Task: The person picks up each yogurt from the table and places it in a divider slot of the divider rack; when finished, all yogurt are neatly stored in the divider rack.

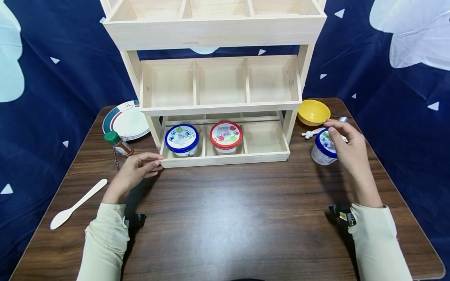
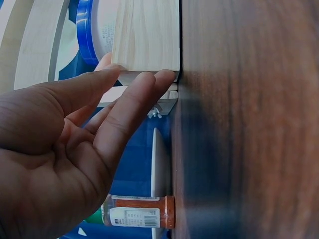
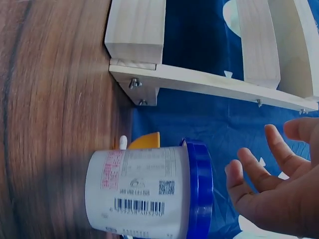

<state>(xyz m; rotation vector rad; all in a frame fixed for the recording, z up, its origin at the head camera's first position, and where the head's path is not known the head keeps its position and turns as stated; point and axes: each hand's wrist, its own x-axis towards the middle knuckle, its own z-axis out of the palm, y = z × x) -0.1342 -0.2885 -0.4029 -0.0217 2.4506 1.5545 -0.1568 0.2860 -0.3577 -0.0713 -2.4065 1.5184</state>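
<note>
My left hand [image 1: 136,171] rests its fingertips against the left front corner of the bottom wooden tray [image 1: 225,159], thumb near the top edge. In that tray a blue-lidded tub [image 1: 181,138] sits in the left compartment and a red-lidded tub [image 1: 226,136] in the middle one. On the table at the right stands another blue-lidded tub [image 1: 322,156], upright. My right hand [image 1: 349,146] hovers over its lid with fingers spread and loosely bent. The right wrist view shows a gap between those fingers [image 3: 249,172] and the blue lid [image 3: 199,189].
The wooden shelf's middle tier [image 1: 221,84] and top tier [image 1: 214,33] rise behind. Left of it are stacked plates [image 1: 130,121], a green-capped spice jar [image 1: 117,143] and a white spoon [image 1: 79,203]. A yellow bowl [image 1: 313,112] and a small white handle [image 1: 311,133] lie at the right.
</note>
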